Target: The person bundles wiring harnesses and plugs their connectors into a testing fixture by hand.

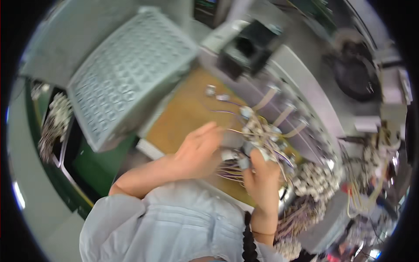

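My left hand (198, 150) is over the brown work board (174, 113), its fingertips beside a wire bundle. Motion smears these fingers, so their grip is unclear. My right hand (264, 177) is closed around part of the wiring, thumb up against a small grey piece (248, 149) too blurred to name. Thin purple, yellow and brown wires (229, 171) run between the two hands. Just beyond them lies a tangle of wires with white connectors (257, 130). Loose white connectors (211, 90) on purple wires rest farther up the board.
A large pale grey tray (135, 74) with rows of small cells stands at the left. Behind the board is a black device (251, 48). Heaps of connector-ended wires (316, 181) lie at the right, and another bunch (56, 122) at the far left.
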Demonstrator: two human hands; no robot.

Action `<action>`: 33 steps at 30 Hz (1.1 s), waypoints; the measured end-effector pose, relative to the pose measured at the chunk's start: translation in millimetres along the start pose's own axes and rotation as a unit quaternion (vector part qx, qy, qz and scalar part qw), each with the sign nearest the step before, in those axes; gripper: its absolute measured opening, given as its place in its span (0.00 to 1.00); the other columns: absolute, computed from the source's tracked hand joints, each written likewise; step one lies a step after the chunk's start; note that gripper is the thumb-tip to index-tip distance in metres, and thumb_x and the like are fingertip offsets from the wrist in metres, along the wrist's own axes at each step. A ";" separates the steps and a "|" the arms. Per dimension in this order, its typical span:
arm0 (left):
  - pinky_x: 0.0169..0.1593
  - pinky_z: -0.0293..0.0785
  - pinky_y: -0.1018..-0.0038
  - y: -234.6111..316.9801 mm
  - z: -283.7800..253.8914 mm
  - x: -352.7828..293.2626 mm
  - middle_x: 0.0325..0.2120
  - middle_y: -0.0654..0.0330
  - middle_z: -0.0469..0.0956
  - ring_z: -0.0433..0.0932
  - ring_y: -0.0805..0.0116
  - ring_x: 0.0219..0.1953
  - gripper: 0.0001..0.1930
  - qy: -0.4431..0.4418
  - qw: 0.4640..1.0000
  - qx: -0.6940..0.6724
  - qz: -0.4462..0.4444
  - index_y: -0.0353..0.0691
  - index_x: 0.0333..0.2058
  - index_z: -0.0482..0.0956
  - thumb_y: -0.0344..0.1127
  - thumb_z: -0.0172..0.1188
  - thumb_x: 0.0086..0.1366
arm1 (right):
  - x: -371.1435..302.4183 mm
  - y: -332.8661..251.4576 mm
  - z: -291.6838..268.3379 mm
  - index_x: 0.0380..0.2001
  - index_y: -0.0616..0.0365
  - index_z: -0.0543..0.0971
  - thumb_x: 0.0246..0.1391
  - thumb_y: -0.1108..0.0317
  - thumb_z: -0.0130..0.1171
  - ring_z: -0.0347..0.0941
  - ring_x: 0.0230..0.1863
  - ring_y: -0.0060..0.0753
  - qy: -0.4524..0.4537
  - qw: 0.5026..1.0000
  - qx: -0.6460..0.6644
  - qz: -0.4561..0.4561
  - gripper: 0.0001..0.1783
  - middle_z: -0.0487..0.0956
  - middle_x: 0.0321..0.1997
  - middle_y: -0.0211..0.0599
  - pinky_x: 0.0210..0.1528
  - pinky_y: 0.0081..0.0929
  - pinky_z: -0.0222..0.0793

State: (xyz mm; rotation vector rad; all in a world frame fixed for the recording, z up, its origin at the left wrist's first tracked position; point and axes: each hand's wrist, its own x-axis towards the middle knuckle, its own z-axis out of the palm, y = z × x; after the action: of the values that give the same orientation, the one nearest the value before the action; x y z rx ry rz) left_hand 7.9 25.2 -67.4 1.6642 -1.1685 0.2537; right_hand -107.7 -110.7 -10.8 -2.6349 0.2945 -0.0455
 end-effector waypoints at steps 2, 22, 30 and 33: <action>0.37 0.68 0.60 -21.0 -33.6 0.3 0.30 0.47 0.68 0.70 0.49 0.37 0.17 -0.126 0.973 0.101 -0.164 0.34 0.32 0.70 0.23 0.57 0.38 | 2.8 10.9 8.7 0.33 0.65 0.74 0.46 0.73 0.57 0.74 0.22 0.24 0.046 0.995 0.090 -0.023 0.09 0.77 0.23 0.36 0.25 0.21 0.68; 0.39 0.70 0.75 -14.6 -51.8 18.6 0.42 0.55 0.71 0.74 0.67 0.36 0.21 -0.058 0.957 -0.197 -0.207 0.34 0.45 0.70 0.23 0.57 0.49 | 9.1 26.5 -7.0 0.26 0.65 0.77 0.46 0.73 0.58 0.65 0.16 0.13 0.043 0.933 0.353 0.062 0.06 0.73 0.18 0.28 0.17 0.12 0.58; 0.35 0.71 0.76 16.1 8.9 15.5 0.32 0.57 0.74 0.74 0.70 0.32 0.17 -0.126 0.890 -0.363 -0.247 0.32 0.39 0.74 0.21 0.58 0.46 | -3.5 33.4 -10.8 0.24 0.64 0.77 0.43 0.70 0.62 0.64 0.17 0.14 0.046 0.938 0.342 -0.034 0.08 0.72 0.17 0.27 0.19 0.16 0.58; 0.35 0.71 0.75 13.1 8.7 20.4 0.31 0.57 0.74 0.75 0.68 0.31 0.18 -0.132 0.912 -0.323 -0.214 0.32 0.37 0.75 0.20 0.58 0.43 | -3.1 32.9 -11.8 0.23 0.63 0.77 0.43 0.68 0.62 0.65 0.17 0.15 0.041 0.919 0.392 0.009 0.08 0.73 0.17 0.28 0.20 0.16 0.59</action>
State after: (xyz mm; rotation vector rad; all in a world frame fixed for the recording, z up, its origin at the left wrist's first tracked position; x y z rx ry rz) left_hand 4.8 6.7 -49.8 1.3235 -0.9037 -0.5982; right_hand -118.2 -143.8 -15.8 -1.8311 0.2585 -0.2202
